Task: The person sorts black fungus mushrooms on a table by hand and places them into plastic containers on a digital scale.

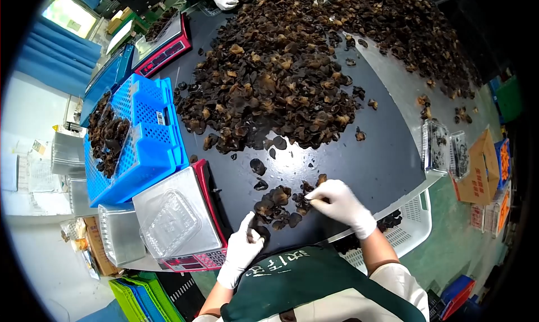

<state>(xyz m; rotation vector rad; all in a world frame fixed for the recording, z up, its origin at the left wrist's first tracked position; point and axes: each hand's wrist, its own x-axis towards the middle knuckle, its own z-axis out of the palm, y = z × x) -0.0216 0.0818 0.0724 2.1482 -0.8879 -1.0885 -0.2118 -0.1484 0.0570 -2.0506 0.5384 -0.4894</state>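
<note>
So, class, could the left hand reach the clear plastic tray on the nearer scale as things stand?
Probably yes: the left hand is close beside the nearer scale, and nothing visible blocks its way to the clear plastic tray.

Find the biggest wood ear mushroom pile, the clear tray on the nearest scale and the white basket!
Wood ear mushroom pile (275, 78): head view, its middle.
Clear tray (170, 224): head view, its middle.
White basket (414, 211): head view, side wall.

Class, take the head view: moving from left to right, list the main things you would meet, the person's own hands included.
Blue curtain → clear plastic container on the scale → left hand → small heap of dark pieces → right hand → cardboard box.
</note>
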